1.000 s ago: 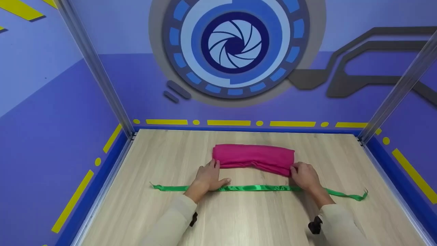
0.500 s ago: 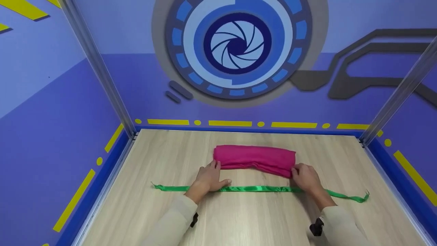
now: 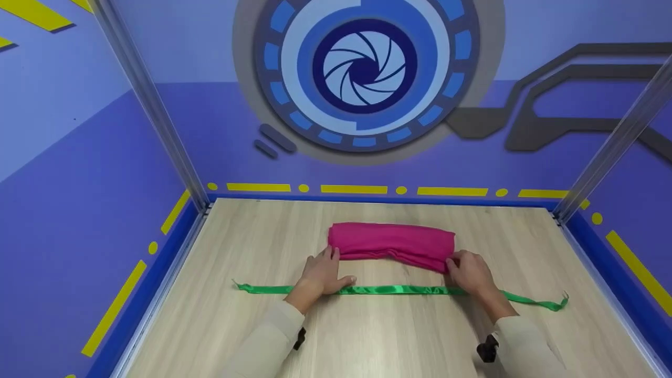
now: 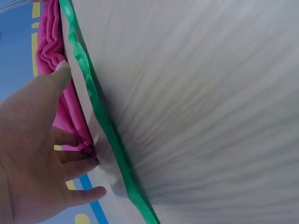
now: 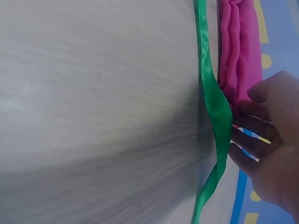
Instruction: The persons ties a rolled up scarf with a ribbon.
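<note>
A folded magenta cloth (image 3: 394,243) lies across the table toward the back, its layered edge facing me. My left hand (image 3: 321,274) rests at its left end with fingertips touching the corner. The left thumb (image 4: 62,74) stands apart from the fingers, which are fairly straight. At the right end my right hand (image 3: 471,273) pinches the near corner of the cloth between thumb and index finger (image 5: 254,108). A shiny green ribbon (image 3: 399,290) lies stretched sideways in front of the cloth, passing beneath both hands in the head view.
The wood-grain table (image 3: 367,336) is bordered by blue and purple printed panels (image 3: 184,121) at the back and sides. Metal posts (image 3: 152,105) rise at the back corners. The ribbon's tips curl up slightly at both ends.
</note>
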The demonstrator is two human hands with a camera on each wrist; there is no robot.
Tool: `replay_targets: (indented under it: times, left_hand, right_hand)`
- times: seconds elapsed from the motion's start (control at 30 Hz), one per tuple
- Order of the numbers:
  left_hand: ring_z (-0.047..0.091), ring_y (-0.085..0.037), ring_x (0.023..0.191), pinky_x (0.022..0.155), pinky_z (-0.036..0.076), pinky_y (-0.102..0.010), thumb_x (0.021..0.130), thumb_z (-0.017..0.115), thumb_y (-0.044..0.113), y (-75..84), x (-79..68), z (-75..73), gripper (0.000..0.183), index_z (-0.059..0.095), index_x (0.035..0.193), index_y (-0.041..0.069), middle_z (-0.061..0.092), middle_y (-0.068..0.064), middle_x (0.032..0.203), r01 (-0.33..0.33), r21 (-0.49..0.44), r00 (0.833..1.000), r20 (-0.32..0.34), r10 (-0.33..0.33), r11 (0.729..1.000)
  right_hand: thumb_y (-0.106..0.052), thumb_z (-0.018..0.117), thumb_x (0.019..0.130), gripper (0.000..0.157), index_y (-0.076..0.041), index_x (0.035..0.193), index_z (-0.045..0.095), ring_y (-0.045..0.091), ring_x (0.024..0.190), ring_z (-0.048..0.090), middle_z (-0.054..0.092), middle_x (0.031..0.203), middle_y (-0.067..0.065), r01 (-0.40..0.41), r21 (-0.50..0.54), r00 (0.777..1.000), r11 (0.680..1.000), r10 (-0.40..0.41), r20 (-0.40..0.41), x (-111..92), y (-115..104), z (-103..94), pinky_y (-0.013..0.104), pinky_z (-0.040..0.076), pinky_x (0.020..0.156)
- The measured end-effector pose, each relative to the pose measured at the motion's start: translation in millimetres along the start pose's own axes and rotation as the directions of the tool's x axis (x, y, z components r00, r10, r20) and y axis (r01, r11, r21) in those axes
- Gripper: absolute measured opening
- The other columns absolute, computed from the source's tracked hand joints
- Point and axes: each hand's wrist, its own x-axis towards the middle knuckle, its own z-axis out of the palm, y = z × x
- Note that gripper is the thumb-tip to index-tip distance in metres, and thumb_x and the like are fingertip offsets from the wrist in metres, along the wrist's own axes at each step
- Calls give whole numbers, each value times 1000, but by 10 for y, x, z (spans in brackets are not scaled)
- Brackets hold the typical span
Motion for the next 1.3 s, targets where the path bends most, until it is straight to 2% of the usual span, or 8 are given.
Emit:
replay_targets:
  times: [0.3, 0.57, 0.67, 0.83, 1.07, 1.2, 1.3]
  left_hand:
    - [43, -38, 149, 119, 35, -58, 101, 55, 68, 3, -19, -3, 95, 33, 164, 0, 35, -23, 167, 9, 19, 1000, -3, -9, 1000]
    - [42, -37, 150, 119, 36, -58, 101, 54, 69, -14, -39, 11, 95, 34, 163, 0, 36, -23, 166, 10, 28, 1000, -14, -10, 1000]
    - [43, -37, 149, 119, 36, -58, 101, 53, 70, -14, -58, 12, 96, 34, 163, -1, 37, -23, 166, 8, 33, 1000, -14, -8, 999]
    - [42, -37, 150, 120, 36, -58, 100, 54, 71, -13, -100, 21, 98, 33, 163, -1, 37, -23, 166, 8, 35, 1000, -14, -7, 999]
    - [44, -38, 149, 119, 36, -59, 100, 54, 71, -3, -137, 11, 98, 35, 162, -2, 39, -23, 165, 15, 35, 1000, -17, -14, 999]
    - [48, -38, 146, 116, 39, -58, 103, 52, 68, 19, -134, -36, 91, 40, 160, -1, 43, -23, 162, 27, -12, 999, -30, -28, 1000]
    - [53, -40, 140, 113, 43, -56, 105, 52, 62, 42, -110, -59, 84, 44, 157, -3, 48, -25, 157, 44, -86, 996, -80, -50, 995]
  right_hand:
    - [-10, 62, 103, 29, 14, 117, 71, 35, 96, 67, 72, 111, 27, 15, -5, 1000, 1000, -15, -24, -14, -21, -7, 56, 55, 87]
    - [-11, 62, 103, 23, 8, 107, 75, 26, 82, 58, 68, 93, 13, 32, -26, 999, 999, -32, -6, -28, -28, 18, 43, 49, 73]
    - [-11, 62, 104, 24, 8, 109, 74, 26, 83, 59, 70, 95, 14, 19, -16, 1000, 1000, -19, -3, -46, -30, 16, 44, 51, 74]
    - [-11, 63, 103, 26, 10, 114, 73, 31, 92, 67, 73, 105, 20, 12, -12, 1000, 1000, -12, -15, -89, -39, 20, 53, 56, 83]
    - [-10, 65, 102, 25, 12, 113, 74, 30, 89, 68, 74, 104, 21, 53, -9, 997, 999, -53, -52, -150, -63, 36, 51, 57, 79]
    - [-11, 66, 101, 26, 11, 115, 73, 36, 99, 70, 73, 108, 22, 48, 15, 997, 999, -47, -68, -181, -82, 45, 55, 57, 87]
    - [-14, 66, 103, 24, 7, 112, 74, 34, 95, 69, 73, 103, 18, 29, 31, 997, 999, -27, -73, -175, -99, 61, 53, 56, 85]
